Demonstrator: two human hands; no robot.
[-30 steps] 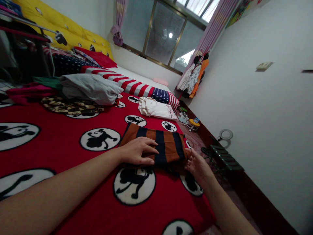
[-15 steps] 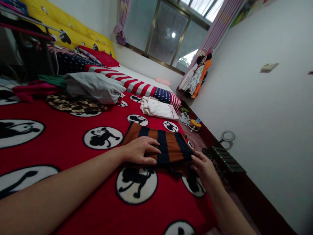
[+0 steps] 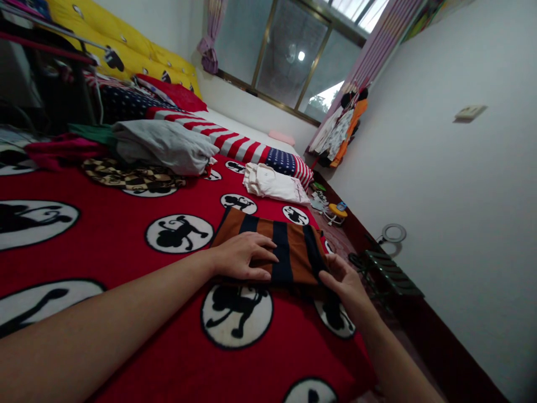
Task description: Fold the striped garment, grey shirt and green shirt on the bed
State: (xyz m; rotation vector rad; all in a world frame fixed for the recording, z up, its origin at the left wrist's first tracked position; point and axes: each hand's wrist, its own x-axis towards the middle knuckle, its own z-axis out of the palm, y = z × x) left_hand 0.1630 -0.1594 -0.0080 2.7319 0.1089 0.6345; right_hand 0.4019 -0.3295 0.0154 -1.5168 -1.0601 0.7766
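Striped cloth [image 3: 282, 252] lies folded on the red blanket [image 3: 188, 358], under the left hand [image 3: 243, 256] and reaching to the right hand [image 3: 346, 280]. From the left, a magenta garment [image 3: 62, 150] is crumpled into soft ridges beside some green cloth [image 3: 90, 132]. Next, the grey garment [image 3: 163, 143] makes a loose, rounded, matte heap, with checkered cloth [image 3: 130, 174] in black and cream bunched along its near side. The blanket looks plush, printed with white ovals that hold black monkeys. The left hand rests palm down on the striped cloth, fingers a little parted, clutching nothing. Beyond it, a white shirt [image 3: 274, 183] lies folded, its left end in ruffled layers. The striped cloth is roughly four-sided, with broad rust-brown and navy bands running from far edge to near edge; it is lightly creased toward the right. The right hand grasps its right edge, thumb uppermost. Farther right stands a slatted, dark green bench [image 3: 390, 273].
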